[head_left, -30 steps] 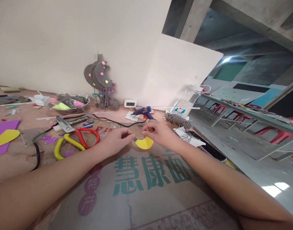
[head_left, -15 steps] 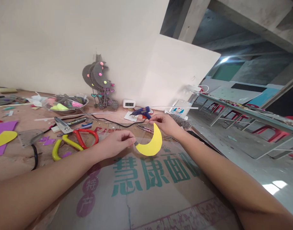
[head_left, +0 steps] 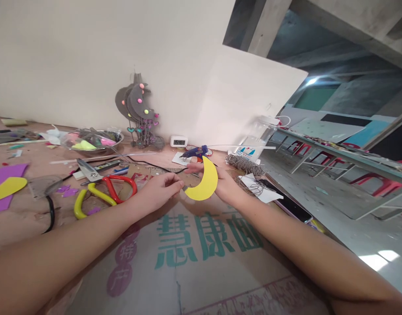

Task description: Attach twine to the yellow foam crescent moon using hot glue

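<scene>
A yellow crescent moon (head_left: pixel 208 182) is held up above the printed cardboard (head_left: pixel 201 271). My left hand (head_left: pixel 164 189) pinches its lower left tip, where a small grey bit shows. Behind the crescent's upper part is my right hand (head_left: pixel 222 184), its fingers stretched out to the left and partly hidden by the yellow piece. Just beyond the hands, a blue glue gun (head_left: pixel 195 152) rests on the table by a small white paper.
Scissors with red and yellow handles (head_left: pixel 117 188) lie left of my left forearm. Grey moon ornaments (head_left: pixel 137 103) hang at the back wall beside a small clock (head_left: pixel 179 141). At right are grey twine (head_left: pixel 245 163) and a phone (head_left: pixel 294 209).
My right hand has let go of the crescent's upper tip, moved down behind it and spread its fingers. The crescent has shifted slightly up and left, still in my left hand.
</scene>
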### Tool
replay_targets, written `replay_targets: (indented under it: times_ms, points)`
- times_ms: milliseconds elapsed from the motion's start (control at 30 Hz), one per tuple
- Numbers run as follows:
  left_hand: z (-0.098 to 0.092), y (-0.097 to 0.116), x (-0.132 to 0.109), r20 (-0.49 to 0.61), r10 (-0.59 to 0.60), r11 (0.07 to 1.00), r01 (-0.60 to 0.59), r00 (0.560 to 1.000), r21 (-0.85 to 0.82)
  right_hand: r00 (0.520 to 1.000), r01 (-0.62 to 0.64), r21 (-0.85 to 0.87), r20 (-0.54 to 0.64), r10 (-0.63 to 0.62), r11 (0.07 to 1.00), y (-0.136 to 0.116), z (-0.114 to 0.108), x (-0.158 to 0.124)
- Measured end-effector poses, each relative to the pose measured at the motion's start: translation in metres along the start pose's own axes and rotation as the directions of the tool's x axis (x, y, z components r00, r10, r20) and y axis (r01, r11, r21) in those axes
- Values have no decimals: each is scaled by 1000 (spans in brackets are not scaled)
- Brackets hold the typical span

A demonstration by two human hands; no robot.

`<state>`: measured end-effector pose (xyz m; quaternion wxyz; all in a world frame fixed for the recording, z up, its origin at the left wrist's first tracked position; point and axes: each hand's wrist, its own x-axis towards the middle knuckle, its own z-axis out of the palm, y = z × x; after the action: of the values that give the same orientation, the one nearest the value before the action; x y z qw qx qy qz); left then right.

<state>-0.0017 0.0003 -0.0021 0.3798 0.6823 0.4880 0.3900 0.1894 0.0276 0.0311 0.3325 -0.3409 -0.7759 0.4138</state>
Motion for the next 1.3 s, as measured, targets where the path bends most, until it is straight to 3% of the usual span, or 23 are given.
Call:
replay_targets:
  times_ms: [133, 300, 467, 600, 1100, 1200, 1300]
  points:
    - [-1, 6, -2, 12, -32, 999, 32, 999, 20, 981, -159, 214, 146, 129, 964, 0, 5, -1]
    - [-1, 8, -4, 15, -70, 997, 70, 997, 31, 958, -188, 163, 247, 144, 969, 13, 1, -1]
    - [-1, 5, -2, 28, -54, 998, 52, 998, 46, 993, -45, -14, 108, 46, 999, 27, 0, 4]
    - [-1, 6, -1, 52, -34, 998, 31, 998, 52, 994, -66, -92, 80, 73, 994, 27, 2, 4]
    - [-1, 4, -1, 95, -14, 999, 11, 995, 36, 999, -35, -109, -17, 33, 993, 25, 8, 2]
    - [0, 2, 0, 75, -1, 1000, 2, 997, -11, 991, 16, -152, -132, -36, 988, 25, 7, 2]
    - [0, -3, 2, -12, -1, 994, 0, 1000, -114, 956, 55, -26, -286, -60, 998, 27, 6, 1]
